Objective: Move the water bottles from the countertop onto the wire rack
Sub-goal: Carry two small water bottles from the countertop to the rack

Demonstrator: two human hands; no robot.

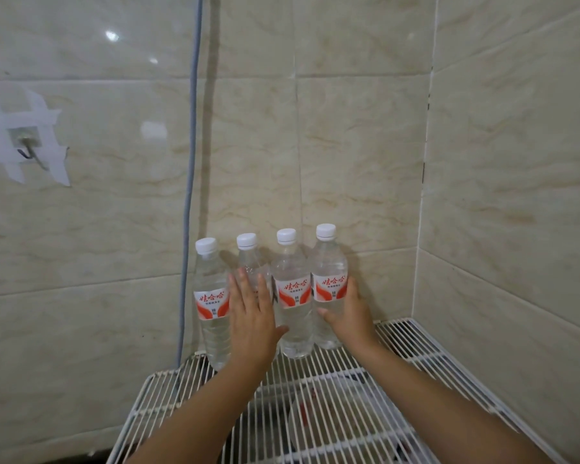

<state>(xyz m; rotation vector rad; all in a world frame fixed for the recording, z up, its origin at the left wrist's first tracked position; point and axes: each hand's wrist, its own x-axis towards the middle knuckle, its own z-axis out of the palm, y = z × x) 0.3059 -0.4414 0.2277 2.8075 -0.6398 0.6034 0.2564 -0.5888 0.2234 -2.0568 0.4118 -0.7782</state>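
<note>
A: From the head view, four water bottles are being seen standing upright in a row at the back of the wire rack (pixel 399 333), close against the tiled wall (pixel 365 145).

B: And the hands?

A: The left hand (pixel 253 324) is being held flat with fingers straight and spread, in front of the second bottle (pixel 248 259), which is being largely hidden by it. The thumb is being stretched toward the third bottle (pixel 292 296). Nothing is being gripped there.

B: The right one?

A: The right hand (pixel 349 316) is being laid open against the right side of the fourth bottle (pixel 329 283), thumb pointing left across its lower part. The fingers are lying straight along the bottle rather than wrapped round it.

B: The far left bottle?

A: The first bottle (pixel 211 303) is being left untouched at the rack's back left corner, just beside the left hand. White caps and red-and-white labels are being shown on the three bottles whose labels are visible.

B: Anything else in shot?

A: A grey cable (pixel 191 145) is being seen running down the wall just behind the first bottle, and a metal hook (pixel 31 150) is being held to the tiles by crossed strips of white tape, well apart to the left. Dark shapes under the rack are being blurred beyond telling.
</note>
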